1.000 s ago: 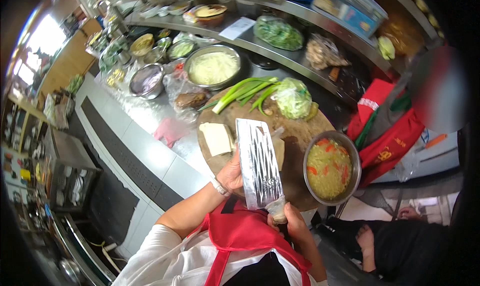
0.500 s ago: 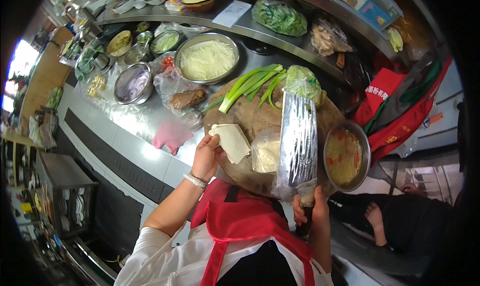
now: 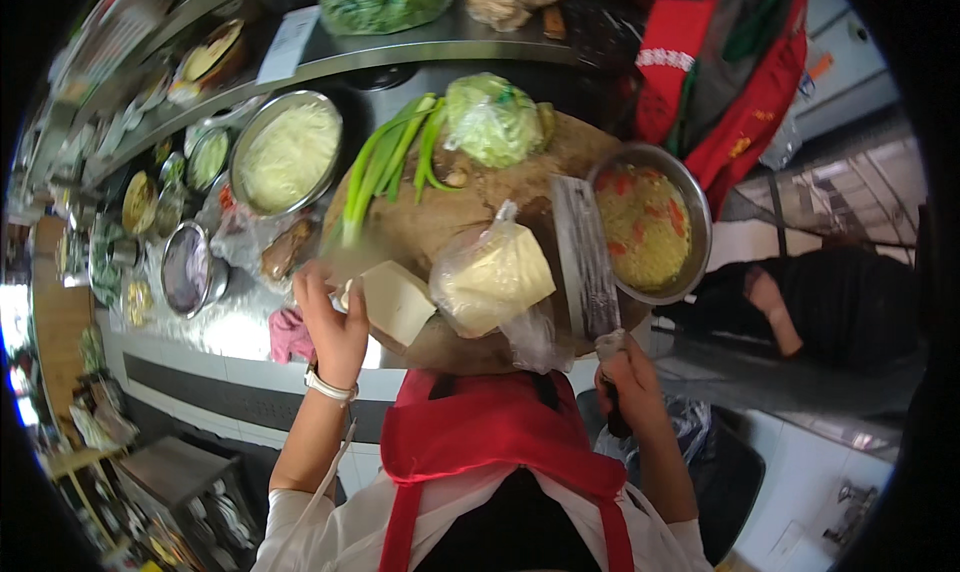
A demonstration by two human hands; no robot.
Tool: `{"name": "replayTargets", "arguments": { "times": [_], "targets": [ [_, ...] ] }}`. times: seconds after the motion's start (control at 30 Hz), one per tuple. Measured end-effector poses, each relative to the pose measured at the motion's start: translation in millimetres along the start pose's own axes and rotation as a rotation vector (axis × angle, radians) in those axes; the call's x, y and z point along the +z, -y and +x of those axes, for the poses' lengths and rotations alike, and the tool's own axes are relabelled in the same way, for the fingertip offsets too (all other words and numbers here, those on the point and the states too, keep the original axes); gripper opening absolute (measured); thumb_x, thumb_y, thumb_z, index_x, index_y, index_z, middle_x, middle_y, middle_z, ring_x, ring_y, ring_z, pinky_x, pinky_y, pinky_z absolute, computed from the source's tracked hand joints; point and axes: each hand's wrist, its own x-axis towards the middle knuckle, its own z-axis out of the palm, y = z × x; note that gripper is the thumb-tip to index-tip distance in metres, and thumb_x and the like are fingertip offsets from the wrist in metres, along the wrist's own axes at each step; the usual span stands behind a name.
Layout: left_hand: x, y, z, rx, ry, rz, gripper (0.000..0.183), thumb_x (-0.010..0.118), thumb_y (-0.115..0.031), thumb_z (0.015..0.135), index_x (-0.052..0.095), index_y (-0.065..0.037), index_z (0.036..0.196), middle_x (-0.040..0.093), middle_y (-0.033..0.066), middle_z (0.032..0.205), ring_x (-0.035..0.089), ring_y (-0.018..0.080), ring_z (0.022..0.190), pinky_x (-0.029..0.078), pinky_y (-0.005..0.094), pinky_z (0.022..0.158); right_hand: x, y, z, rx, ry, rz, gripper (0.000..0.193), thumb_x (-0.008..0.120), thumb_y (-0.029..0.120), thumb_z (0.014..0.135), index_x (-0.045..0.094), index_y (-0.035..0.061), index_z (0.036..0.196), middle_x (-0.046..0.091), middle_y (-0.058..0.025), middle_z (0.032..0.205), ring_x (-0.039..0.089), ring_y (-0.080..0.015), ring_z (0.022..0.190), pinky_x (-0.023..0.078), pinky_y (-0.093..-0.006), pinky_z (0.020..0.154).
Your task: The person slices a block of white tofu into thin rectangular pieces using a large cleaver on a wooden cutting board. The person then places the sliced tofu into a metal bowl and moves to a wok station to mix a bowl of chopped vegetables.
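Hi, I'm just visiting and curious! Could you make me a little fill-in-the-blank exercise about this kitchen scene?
1. The right hand holds the cleaver by its ____.
2. The loose pale sheets on the round board are nearest the ____ hand.
3. The person's apron is ____.
4. The white wristband is on the ____ wrist.

Missing words: handle; left; red; left.

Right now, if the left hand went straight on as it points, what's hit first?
Probably the green onions, pale ends first, just past the pale sheets by the left hand; blur there leaves depth unclear.
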Motion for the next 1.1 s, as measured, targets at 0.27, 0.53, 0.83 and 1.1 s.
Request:
{"name": "replayTargets", "arguments": {
  "times": [0.27, 0.53, 0.83, 1.1],
  "targets": [
    [110.3, -89.9, 18.1, 0.701, 0.717, -0.102, 0.045, 0.068, -0.010, 0.073, 0.052, 0.002, 0.114, 0.055, 0.0179, 0.112, 0.051, 0.0356, 0.105, 0.042, 0.0420, 0.090, -19.2, -10.6, 21.3, -0.057, 0.031, -0.460, 0.041, 0.039, 0.034, 0.095, 0.044, -0.0001, 0.118, 0.055, -0.0085, 0.062, 0.055, -0.0176, 0.054, 0.043, -0.0300, 0.052],
    [118.8, -44.1, 13.2, 0.418, 0.785, 0.399, 0.045, 0.059, -0.021, 0.080, 0.049, 0.002, 0.117, 0.055, 0.0202, 0.109, 0.053, 0.0337, 0.097, 0.042, 0.0419, 0.085, -40.6, -0.8, 29.7, 0.039, 0.187, -0.494, 0.042, 0.045, 0.029, 0.092, 0.036, 0.0039, 0.124, 0.059, -0.0291, 0.083, 0.058, -0.0466, 0.081, 0.045, -0.0505, 0.069],
    [120.0, -73.9, 19.2, 0.509, 0.700, 0.495, 0.033, 0.059, -0.008, 0.072, 0.059, 0.001, 0.104, 0.056, 0.0144, 0.104, 0.054, 0.0327, 0.088, 0.044, 0.0407, 0.080, -38.1, -10.3, 30.6, -0.098, 0.238, -0.573, 0.045, 0.054, 0.025, 0.087, 0.038, 0.0020, 0.122, 0.060, -0.0251, 0.079, 0.061, -0.0412, 0.071, 0.049, -0.0477, 0.061],
    [146.6, -60.6, 16.3, 0.837, 0.878, 0.036, 0.026, 0.069, -0.008, 0.065, 0.061, -0.003, 0.090, 0.056, 0.0095, 0.097, 0.054, 0.0280, 0.094, 0.047, 0.0370, 0.080, -32.1, -13.4, 30.1, -0.125, 0.194, -0.607, 0.043, 0.054, 0.022, 0.087, 0.039, 0.0024, 0.121, 0.061, -0.0212, 0.074, 0.061, -0.0390, 0.064, 0.048, -0.0455, 0.055]
  ]
}}
